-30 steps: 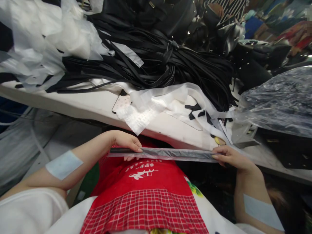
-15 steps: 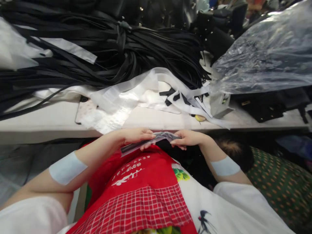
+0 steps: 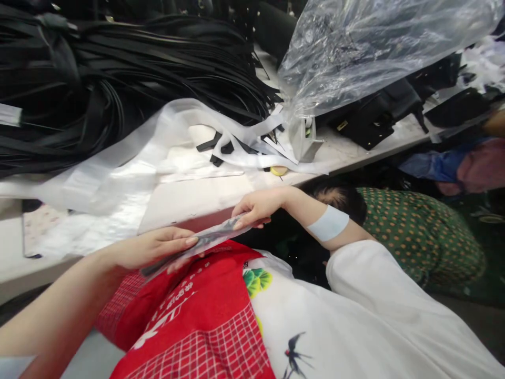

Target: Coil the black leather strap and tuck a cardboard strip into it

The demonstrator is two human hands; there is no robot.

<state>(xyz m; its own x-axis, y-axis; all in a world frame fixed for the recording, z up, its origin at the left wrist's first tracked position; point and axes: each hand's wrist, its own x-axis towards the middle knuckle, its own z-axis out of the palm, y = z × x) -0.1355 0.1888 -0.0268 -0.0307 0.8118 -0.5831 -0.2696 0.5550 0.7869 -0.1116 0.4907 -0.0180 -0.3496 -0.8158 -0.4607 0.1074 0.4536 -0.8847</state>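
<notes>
A narrow black strip in a clear plastic sleeve stretches between my hands, just off the front edge of the table and above my red apron. My left hand pinches it, thumb on top and fingers underneath, with a short end poking out past the palm. The other end is gripped by my right hand, which sits higher and close to the table edge. Some of the fingers of both hands are hidden beneath the sleeve.
Bundled black straps cover the back left of the table. Translucent white film, a yellow round item and a plastic sheet over black pieces lie nearer. At right a person in a dotted green top bends low.
The view has swung to the right, so the table things appear farther left. The sleeved strip is now straighter and slants up toward my right hand; before, it was bent between both hands.
</notes>
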